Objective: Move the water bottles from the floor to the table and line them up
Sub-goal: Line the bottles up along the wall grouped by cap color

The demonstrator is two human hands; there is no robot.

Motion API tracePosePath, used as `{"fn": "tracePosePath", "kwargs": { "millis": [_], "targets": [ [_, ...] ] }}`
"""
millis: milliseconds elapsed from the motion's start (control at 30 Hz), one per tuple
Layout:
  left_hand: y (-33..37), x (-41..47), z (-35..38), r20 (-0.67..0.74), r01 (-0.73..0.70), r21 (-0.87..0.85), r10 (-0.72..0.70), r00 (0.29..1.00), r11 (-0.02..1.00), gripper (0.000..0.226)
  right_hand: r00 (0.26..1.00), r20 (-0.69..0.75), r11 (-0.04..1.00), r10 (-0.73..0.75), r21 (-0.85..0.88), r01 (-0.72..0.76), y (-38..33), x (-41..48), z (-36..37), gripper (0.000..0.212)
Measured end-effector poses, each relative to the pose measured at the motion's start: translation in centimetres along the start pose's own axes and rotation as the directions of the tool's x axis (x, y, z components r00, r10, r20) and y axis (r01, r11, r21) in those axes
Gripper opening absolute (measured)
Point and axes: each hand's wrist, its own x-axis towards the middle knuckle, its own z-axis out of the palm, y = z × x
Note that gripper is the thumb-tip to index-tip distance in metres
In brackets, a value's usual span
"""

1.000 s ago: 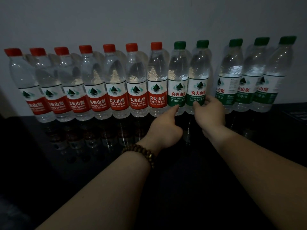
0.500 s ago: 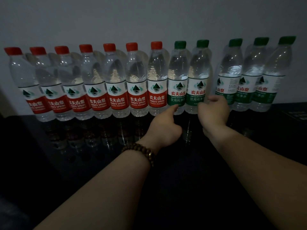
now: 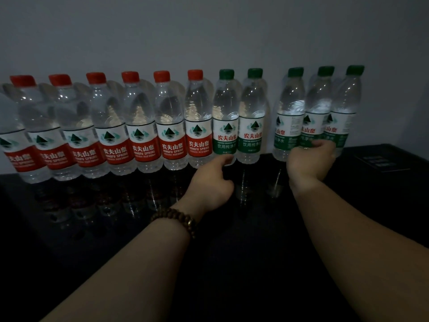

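Since your forearms lie across the near edge, note the glossy black tabletop (image 3: 92, 252), wooden bead bracelet (image 3: 175, 217) on the left wrist. Left hand (image 3: 210, 182): loose fist, holding nothing, one digit at the foot of the first green-capped clear plastic bottle (image 3: 226, 126). Right hand (image 3: 308, 162): fingers curled round the foot of the fourth green-capped bottle (image 3: 316, 105), middle of a touching trio, upright. Gap lies left of that trio, before the second green-capped bottle (image 3: 253, 126). Your right hand is nearer; likely slide leftward, gripping low. Red-capped clear plastic bottles (image 3: 141, 126) line the far left, grey wall (image 3: 209, 31) behind.
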Motion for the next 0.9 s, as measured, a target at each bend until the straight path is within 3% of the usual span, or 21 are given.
{"fn": "tracePosePath", "kwargs": {
  "millis": [133,200,267,333,433,500,567,633,767,900],
  "targets": [
    [2.2,-0.2,0.2,0.072,-0.051,0.045,0.048,0.996,0.998,0.066,0.991,0.106,0.997,0.075,0.007,-0.077,-0.2,0.4,-0.3,0.017],
    [4.3,0.0,0.9,0.157,-0.042,0.06,0.032,0.987,0.997,0.06,0.955,0.291,0.984,0.062,-0.177,-0.01,-0.7,1.1,-0.8,0.003],
    [6.6,0.7,2.2,0.26,-0.056,0.108,0.026,0.965,0.993,0.052,0.898,0.432,0.947,0.089,-0.317,0.058,-1.0,2.2,-1.9,0.006],
    [8.7,2.0,3.6,0.279,-0.078,0.16,0.031,0.96,0.984,0.044,0.859,0.492,0.975,0.138,-0.222,-0.029,-1.0,3.4,-3.2,0.008],
    [10.0,4.0,6.0,0.136,-0.037,0.183,0.012,0.991,0.982,0.041,0.749,0.628,0.958,0.212,0.018,-0.287,-0.3,4.8,-5.0,0.034],
    [9.5,4.8,8.0,0.026,0.026,0.089,-0.028,0.999,0.996,0.041,0.694,0.693,0.938,0.196,0.075,-0.339,0.2,5.4,-5.3,0.041],
    [8.2,5.2,9.7,-0.081,0.053,-0.028,-0.055,0.995,0.998,0.032,0.707,0.691,0.958,0.149,0.078,-0.277,0.8,5.3,-5.1,0.039],
    [6.9,6.2,10.6,-0.153,0.04,-0.05,-0.047,0.987,0.998,0.026,0.765,0.638,0.989,0.082,0.044,-0.142,1.6,5.1,-4.3,0.03],
    [5.8,7.4,10.5,-0.211,0.068,-0.085,-0.085,0.974,0.994,0.024,0.86,0.504,0.995,-0.085,0.006,0.095,2.1,4.4,-3.0,0.012],
    [5.7,7.3,10.6,-0.172,0.048,-0.096,-0.064,0.983,0.994,0.046,0.859,0.454,0.967,-0.237,0.025,0.253,2.3,4.0,-2.9,0.017]
  ]
}}
